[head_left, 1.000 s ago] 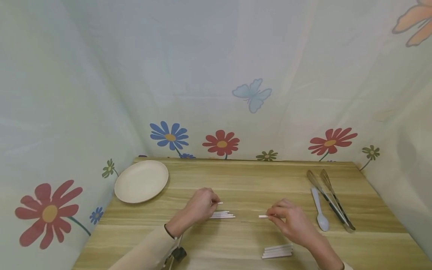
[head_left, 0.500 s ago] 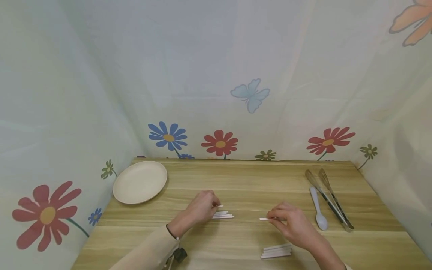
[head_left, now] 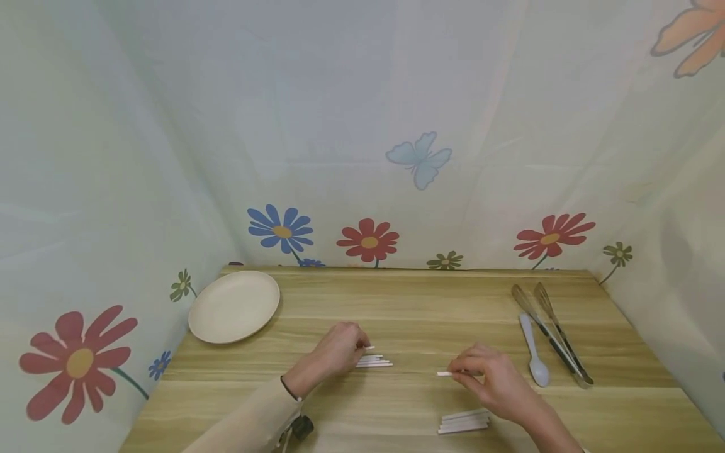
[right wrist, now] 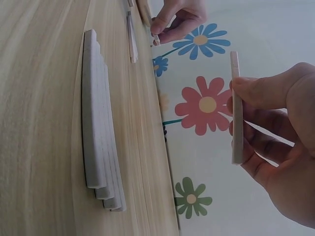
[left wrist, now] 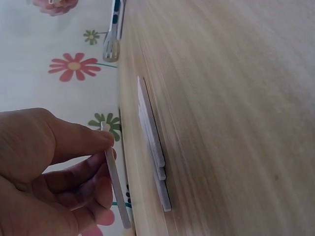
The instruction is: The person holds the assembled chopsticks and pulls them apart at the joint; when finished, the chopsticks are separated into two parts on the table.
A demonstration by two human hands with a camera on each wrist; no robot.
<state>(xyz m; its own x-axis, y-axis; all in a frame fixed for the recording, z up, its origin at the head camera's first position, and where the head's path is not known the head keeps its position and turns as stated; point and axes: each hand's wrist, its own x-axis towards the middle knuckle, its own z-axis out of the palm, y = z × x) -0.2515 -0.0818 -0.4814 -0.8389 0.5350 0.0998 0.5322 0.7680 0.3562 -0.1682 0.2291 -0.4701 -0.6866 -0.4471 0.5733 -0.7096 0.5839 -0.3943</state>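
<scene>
My left hand (head_left: 335,350) pinches a thin white stick (left wrist: 117,184) between thumb and fingers, just above the table. Close under that hand lies a small row of similar white sticks (head_left: 375,362), side by side. On the other side, a second white stick (right wrist: 237,120) is pinched by my right hand (head_left: 498,382), its tip pointing left in the head view. Below the right hand, nearer the front of the table, lies another row of white sticks (head_left: 464,422), packed together with uneven ends in the right wrist view. Both held sticks are clear of the tabletop.
A cream plate (head_left: 234,307) sits at the table's back left. To the right lie a pale spoon (head_left: 535,353) and metal tongs (head_left: 557,340) with dark grips. Behind the wooden table (head_left: 396,302) hangs a flower-printed curtain (head_left: 340,126).
My right hand has come slightly down and nearer with its stick. The left hand has sunk a little toward the row beneath it. Both keep their pinch, and the rows stay put.
</scene>
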